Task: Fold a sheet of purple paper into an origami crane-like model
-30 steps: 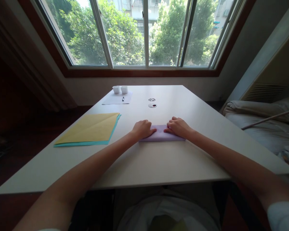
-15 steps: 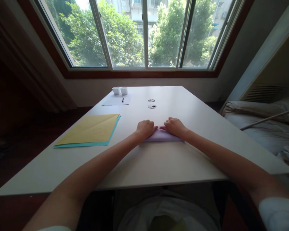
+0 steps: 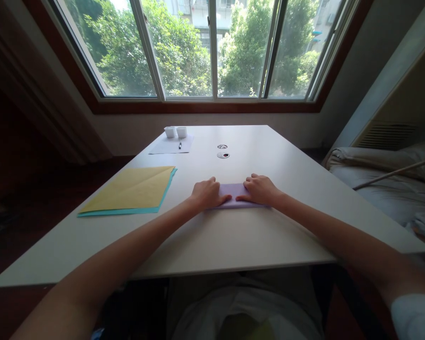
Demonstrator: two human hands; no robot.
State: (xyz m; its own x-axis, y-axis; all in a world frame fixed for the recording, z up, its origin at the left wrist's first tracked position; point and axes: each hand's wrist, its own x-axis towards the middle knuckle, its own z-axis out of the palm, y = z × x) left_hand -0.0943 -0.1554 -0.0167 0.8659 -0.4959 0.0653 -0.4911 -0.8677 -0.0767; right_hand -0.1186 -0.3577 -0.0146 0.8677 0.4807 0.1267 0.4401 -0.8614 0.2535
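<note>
The purple paper [image 3: 233,189], seemingly already folded to a strip, lies on the near-middle counter [image 3: 233,241] under the left hand [image 3: 206,193] and right hand [image 3: 262,189]; whether either grip pinches it is unclear. Yellow sheet [image 3: 131,189] and teal sheet [image 3: 148,210] lie untouched, left.

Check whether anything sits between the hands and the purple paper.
Nothing visible does: the left hand and the right hand both touch the purple paper directly. The yellow sheet lies off to the left, apart from it.
</note>
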